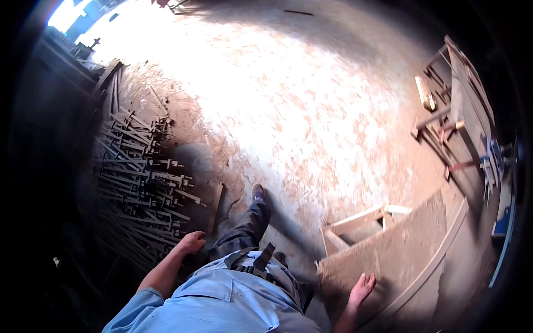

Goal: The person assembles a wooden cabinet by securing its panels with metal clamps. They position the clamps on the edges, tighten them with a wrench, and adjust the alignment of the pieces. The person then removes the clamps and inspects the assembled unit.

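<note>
My left hand (pixel 192 242) hangs at my side with its fingers loosely curled in, and nothing shows in it. It is nearest to a large heap of long bar clamps (pixel 136 183) on the floor to my left. My right hand (pixel 363 287) is half open with its fingertips apart, and it holds nothing. That hand appears over or beside a dusty wooden board (pixel 388 250) on my right; whether they touch I cannot tell. One of my legs (pixel 244 227) is stretched forward in a stride.
A wooden frame (pixel 352 225) stands just beyond the board. Farther right are a long wooden bench (pixel 463 94), a blue metal tool (pixel 491 161) and a pale wood block (pixel 426 93). A narrow plank (pixel 215 208) lies beside the clamps. Bright light falls across the dusty floor (pixel 288 100).
</note>
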{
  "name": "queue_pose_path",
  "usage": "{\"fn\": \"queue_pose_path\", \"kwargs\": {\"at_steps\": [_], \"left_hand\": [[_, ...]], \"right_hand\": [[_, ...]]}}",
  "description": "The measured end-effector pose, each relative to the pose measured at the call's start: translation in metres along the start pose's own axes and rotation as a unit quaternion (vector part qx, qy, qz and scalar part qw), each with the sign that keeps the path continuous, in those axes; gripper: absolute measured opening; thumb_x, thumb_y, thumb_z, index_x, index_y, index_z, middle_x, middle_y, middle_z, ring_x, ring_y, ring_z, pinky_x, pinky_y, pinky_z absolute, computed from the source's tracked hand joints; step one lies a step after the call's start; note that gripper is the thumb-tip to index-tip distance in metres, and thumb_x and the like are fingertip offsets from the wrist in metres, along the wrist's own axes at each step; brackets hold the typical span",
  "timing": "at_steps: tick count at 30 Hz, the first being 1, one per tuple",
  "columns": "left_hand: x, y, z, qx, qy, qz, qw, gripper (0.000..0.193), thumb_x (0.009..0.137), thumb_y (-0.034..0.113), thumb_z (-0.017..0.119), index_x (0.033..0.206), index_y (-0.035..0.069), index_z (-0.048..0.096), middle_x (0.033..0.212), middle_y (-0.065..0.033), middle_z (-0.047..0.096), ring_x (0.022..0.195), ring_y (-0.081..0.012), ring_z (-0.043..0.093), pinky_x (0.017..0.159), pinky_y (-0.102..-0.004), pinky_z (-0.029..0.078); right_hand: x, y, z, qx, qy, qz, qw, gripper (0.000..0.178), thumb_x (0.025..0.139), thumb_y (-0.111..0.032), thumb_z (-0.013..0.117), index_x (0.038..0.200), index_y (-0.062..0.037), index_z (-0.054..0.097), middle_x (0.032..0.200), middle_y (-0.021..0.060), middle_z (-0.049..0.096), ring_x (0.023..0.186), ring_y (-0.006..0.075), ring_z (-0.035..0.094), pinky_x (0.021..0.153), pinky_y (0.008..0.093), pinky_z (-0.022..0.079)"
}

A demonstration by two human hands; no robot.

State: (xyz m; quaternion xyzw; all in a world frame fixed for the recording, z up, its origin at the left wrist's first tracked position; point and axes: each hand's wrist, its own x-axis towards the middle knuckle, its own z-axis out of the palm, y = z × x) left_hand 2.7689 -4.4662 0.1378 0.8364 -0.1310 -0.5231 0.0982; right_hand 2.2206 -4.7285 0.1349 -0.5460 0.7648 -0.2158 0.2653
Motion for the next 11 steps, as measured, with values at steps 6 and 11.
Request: {"fn": "queue_pose_path", "kwargs": {"at_steps": [6,11], "left_hand": [[0.064,0.029,-0.137,0.07,0.029,-0.027,0.997,0.049,0.081,0.024,0.06,0.127,0.007,0.057,0.123,-0.0173,0.061,0.115,-0.0304,0.057,0.098,-0.037,0.046],[0.096,0.102,-0.269,-0.086,0.129,-0.014,0.988,0.049,0.083,0.024,0.061,0.128,0.005,0.056,0.122,-0.0169,0.062,0.113,-0.0288,0.059,0.096,-0.0356,0.047]], "right_hand": [[0.104,-0.139,0.127,-0.007,-0.103,0.023,0.994,0.044,0.091,-0.017,0.057,0.125,0.0094,0.049,0.115,0.0256,0.056,0.105,0.0349,0.057,0.093,0.0399,0.045],[0.173,-0.312,0.234,-0.086,-0.108,-0.118,0.983,0.04,0.085,-0.014,0.06,0.118,0.0072,0.054,0.106,0.0202,0.057,0.089,0.0292,0.059,0.08,0.0373,0.049]]}}
